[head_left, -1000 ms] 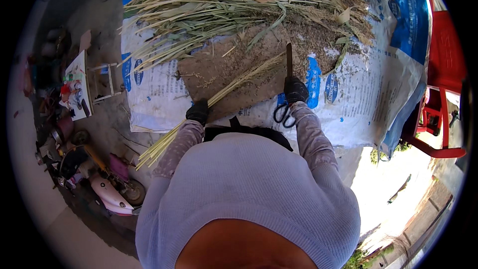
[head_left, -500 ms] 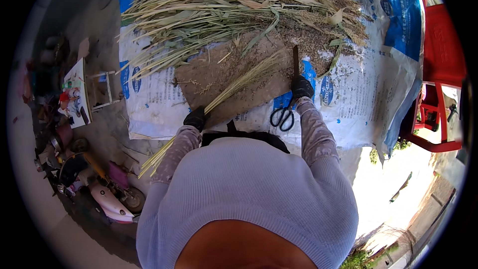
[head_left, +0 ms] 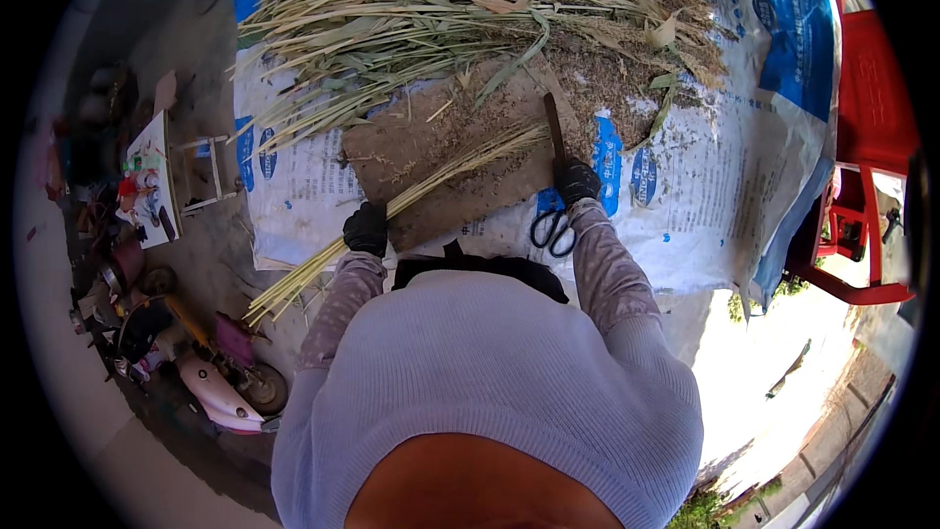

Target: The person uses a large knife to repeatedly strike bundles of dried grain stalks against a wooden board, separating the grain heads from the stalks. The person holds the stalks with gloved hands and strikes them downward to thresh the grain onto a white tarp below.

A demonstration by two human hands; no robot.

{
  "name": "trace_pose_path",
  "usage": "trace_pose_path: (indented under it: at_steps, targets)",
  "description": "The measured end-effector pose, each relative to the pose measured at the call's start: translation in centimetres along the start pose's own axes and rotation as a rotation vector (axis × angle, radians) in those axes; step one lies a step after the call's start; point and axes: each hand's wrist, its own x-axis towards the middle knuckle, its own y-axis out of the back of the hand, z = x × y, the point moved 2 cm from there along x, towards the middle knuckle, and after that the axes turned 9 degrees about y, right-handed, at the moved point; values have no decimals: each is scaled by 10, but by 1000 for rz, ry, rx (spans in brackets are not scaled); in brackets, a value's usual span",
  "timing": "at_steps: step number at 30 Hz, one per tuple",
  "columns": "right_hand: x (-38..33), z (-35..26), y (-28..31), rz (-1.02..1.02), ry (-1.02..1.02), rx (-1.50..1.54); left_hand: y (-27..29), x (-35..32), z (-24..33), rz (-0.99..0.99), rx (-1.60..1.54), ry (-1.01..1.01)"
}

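Note:
My left hand (head_left: 365,229), in a dark glove, is closed around a bundle of pale stalks (head_left: 446,176). The cut ends stick out toward the lower left, and the thin heads lie across a brown board (head_left: 431,220). My right hand (head_left: 578,181), also gloved, grips a long flat dark blade-like tool (head_left: 554,127), which points away from me. Its blade lies at the tips of the bundle; whether it presses on them I cannot tell. Black-handled scissors (head_left: 554,232) rest just below my right hand, on the printed sheet.
Beyond the board spreads a large heap of dry stalks (head_left: 392,34) with loose seeds and heads (head_left: 627,59). White and blue printed sacking (head_left: 715,196) covers the work surface. A red plastic chair (head_left: 876,88) stands at right, a scooter (head_left: 220,392) at lower left.
The bundle has been drawn leftward with my left hand. My right hand has shifted left, and the tool now tilts left over the bundle's tips, where before it stood to their right.

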Motion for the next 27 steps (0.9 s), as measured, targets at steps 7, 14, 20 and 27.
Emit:
trace_pose_path:
  at_steps: [7, 14, 20, 27]
  targets:
    - [-14, -9, 68, 496, -144, 151, -6, 29, 33, 155, -175, 94]
    - [-56, -101, 21, 178, 348, 152, -25, 16, 48, 116, -245, -75]
    - [-45, -108, -45, -217, 530, -24, -25, 22, 57, -36, -129, -76]
    - [9, -2, 24, 66, -40, -43, -24, 22, 57, -138, -19, -178]
